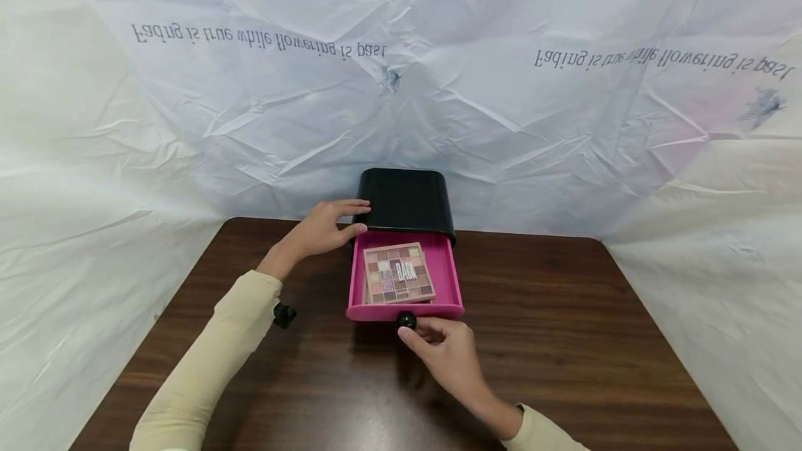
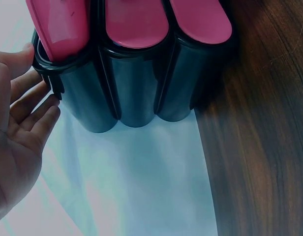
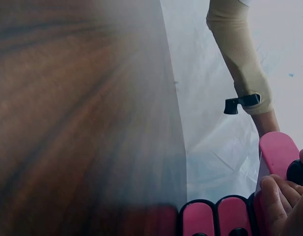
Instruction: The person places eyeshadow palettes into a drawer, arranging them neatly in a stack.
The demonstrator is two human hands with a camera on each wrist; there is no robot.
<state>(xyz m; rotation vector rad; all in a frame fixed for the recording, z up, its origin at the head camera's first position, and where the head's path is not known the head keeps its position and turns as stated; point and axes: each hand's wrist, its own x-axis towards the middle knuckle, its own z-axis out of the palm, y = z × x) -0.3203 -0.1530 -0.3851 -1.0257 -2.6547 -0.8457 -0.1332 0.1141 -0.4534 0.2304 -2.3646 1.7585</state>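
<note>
A black drawer unit (image 1: 406, 199) stands at the back of the table, with its pink top drawer (image 1: 445, 277) pulled out. Inside the drawer lies an eyeshadow palette (image 1: 399, 274) printed with rows of colour pans. Another flat item shows slightly from beneath it, mostly covered. My right hand (image 1: 447, 352) pinches the round black knob (image 1: 406, 319) on the drawer's front. My left hand (image 1: 328, 225) touches the upper left side of the unit, its fingers fairly straight. In the left wrist view, that hand (image 2: 21, 120) is beside the unit's top compartment.
Two lower pink drawers (image 2: 136, 22) sit closed in the unit. Under everything is a dark brown wooden table (image 1: 551, 339). White printed sheeting (image 1: 401, 110) hangs behind the unit and along both sides. A small black wrist device (image 1: 285, 314) is on the left sleeve.
</note>
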